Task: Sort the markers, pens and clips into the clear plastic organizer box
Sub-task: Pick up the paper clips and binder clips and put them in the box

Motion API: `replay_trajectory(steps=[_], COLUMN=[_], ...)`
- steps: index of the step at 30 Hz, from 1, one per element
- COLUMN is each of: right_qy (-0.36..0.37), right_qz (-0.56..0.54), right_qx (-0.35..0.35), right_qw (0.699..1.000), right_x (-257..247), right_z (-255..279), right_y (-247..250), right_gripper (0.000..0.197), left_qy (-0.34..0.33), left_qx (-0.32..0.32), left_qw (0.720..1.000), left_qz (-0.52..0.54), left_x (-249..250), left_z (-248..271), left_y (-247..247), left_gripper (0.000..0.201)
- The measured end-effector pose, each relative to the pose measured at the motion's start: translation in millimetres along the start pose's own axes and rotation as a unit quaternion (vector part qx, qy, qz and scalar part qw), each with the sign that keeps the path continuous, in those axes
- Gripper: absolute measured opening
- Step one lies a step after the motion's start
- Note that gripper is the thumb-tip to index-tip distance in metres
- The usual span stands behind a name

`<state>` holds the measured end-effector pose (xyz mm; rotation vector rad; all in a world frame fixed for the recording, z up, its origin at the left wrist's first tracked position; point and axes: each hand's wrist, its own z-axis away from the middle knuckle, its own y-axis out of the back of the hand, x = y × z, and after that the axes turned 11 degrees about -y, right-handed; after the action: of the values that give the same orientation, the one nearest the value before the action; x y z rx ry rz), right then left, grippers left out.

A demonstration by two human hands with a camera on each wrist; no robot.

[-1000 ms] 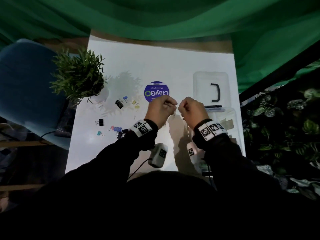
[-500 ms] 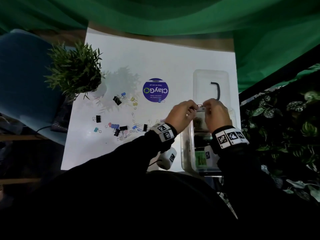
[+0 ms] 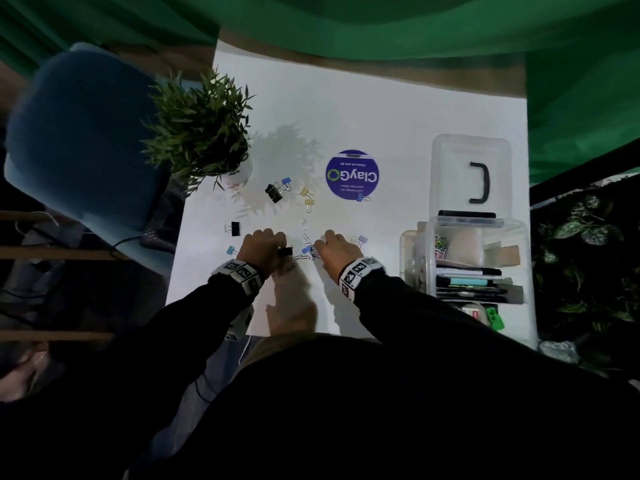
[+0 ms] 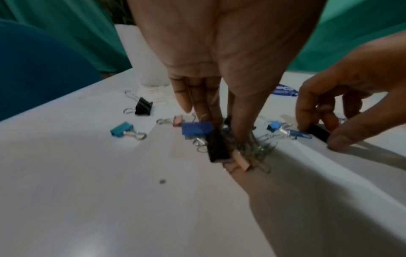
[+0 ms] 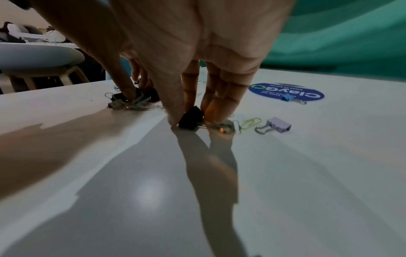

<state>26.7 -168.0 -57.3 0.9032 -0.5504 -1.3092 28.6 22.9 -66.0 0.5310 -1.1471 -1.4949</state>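
Observation:
Binder clips and paper clips lie scattered on the white table. My left hand reaches down on a cluster of clips. In the left wrist view its fingers and thumb pinch a black binder clip together with several paper clips, and a blue clip lies beside them. My right hand pinches another black binder clip between thumb and fingers on the table. The clear organizer box stands open at the right with stationery in its compartments.
The box lid with a black handle lies behind the box. A potted plant stands at the left, and a purple round sticker carries a blue clip. A lilac clip and a yellow paper clip lie beside my right hand.
Both hands have left the organizer box and moved left to the clips in the middle of the table, where each now pinches clips.

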Motion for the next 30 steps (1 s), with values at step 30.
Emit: replay_trajectory(steps=[30], right_qy=[0.020], right_qz=[-0.007], right_qx=[0.019], right_qw=[1.000], right_x=[7.5], right_z=[5.9], right_y=[-7.1], right_gripper=[0.059], left_qy=[-0.053], left_qx=[0.056], left_qw=[0.995], left_qz=[-0.062], left_x=[-16.0], left_z=[-1.0], left_y=[-4.8], left_gripper=[0.031])
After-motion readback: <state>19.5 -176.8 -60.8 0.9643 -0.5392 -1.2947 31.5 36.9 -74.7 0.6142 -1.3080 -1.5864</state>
